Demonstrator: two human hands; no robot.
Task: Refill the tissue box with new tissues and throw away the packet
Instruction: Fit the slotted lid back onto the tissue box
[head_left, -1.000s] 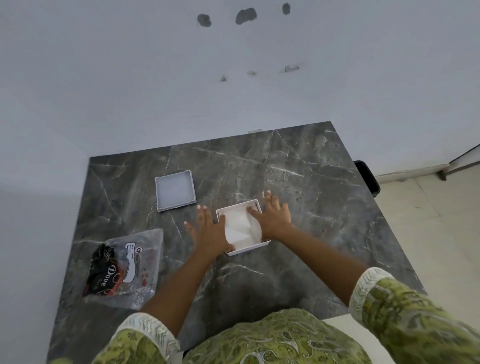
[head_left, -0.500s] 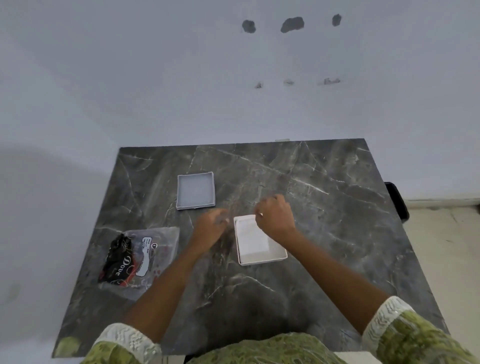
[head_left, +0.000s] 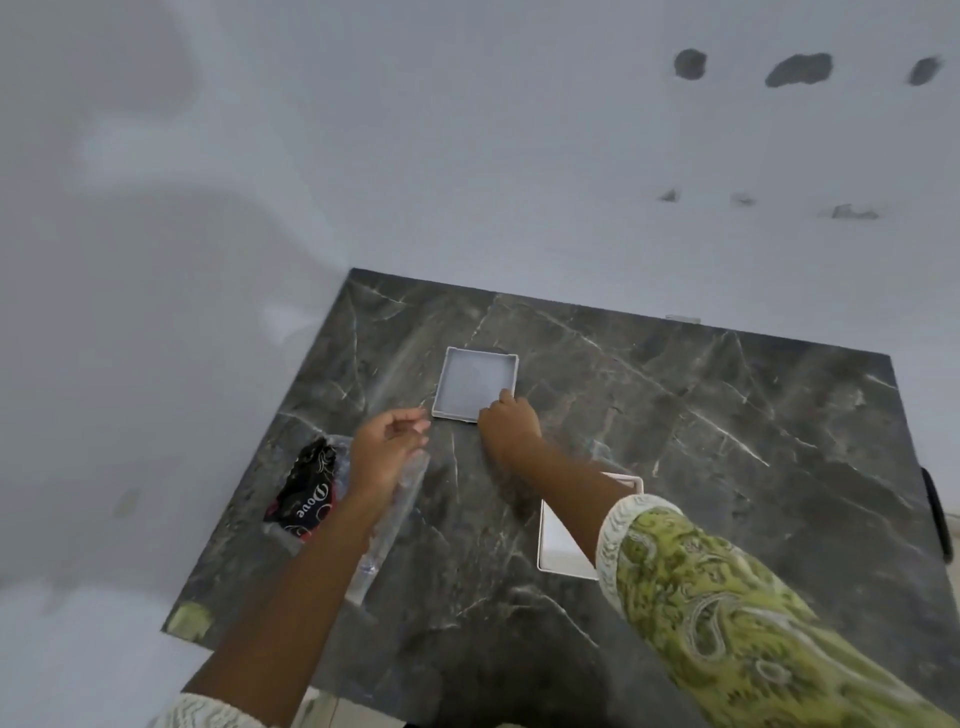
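The white tissue box (head_left: 558, 543) holds white tissues and sits near the table's front; my right forearm covers part of it. Its grey-white lid (head_left: 470, 382) lies flat, inside up, farther back on the dark marble table (head_left: 727, 467). My right hand (head_left: 509, 423) is at the lid's near right corner, fingers pinched on the rim. The clear plastic packet (head_left: 306, 493) with a black printed label lies at the left. My left hand (head_left: 387, 449) hovers over the packet's right side, fingers loosely apart, holding nothing.
A white wall rises right behind the table's far edge. A black object (head_left: 937, 514) sticks out past the right table edge. A greenish patch (head_left: 195, 618) marks the near left table corner.
Both hands left the tissue box. My right hand reached back and left to the lid's corner; my left hand moved left over the packet. The view swung left.
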